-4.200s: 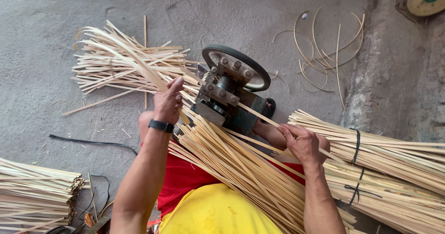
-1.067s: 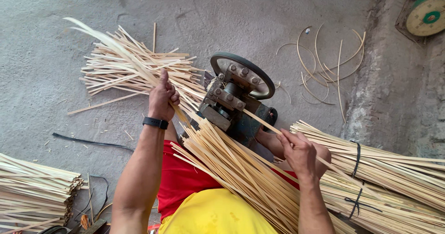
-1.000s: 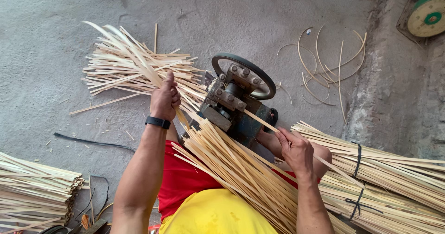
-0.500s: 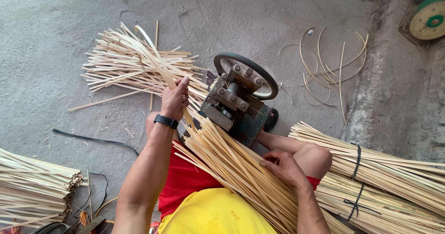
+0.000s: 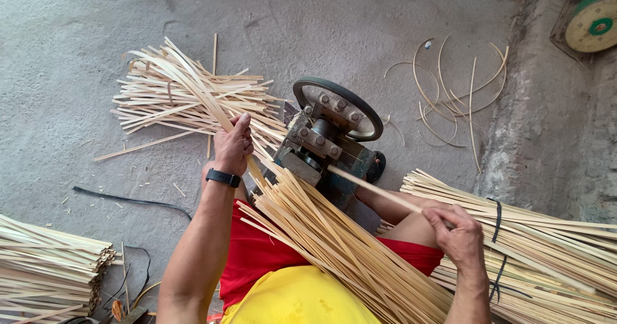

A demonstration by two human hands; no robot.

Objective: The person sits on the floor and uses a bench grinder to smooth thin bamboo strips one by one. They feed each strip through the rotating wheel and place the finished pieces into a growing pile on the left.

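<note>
A small dark metal machine with a round handwheel sits on the concrete floor in front of me. My right hand grips one bamboo stick whose tip points into the machine's near side. My left hand is closed on thin split strips that stick out past the machine toward a loose heap of strips. A thick sheaf of bamboo sticks lies slanted across my lap.
A tied bundle of sticks lies at the right, another stack at the lower left. Curled thin slivers litter the floor beyond the machine. A dial scale stands on a raised ledge at the top right. A black cable crosses the floor.
My right hand has taken a single stick from the sheaf and aimed it at the machine. My left hand stays at the outfeed strips, which have shifted a little.
</note>
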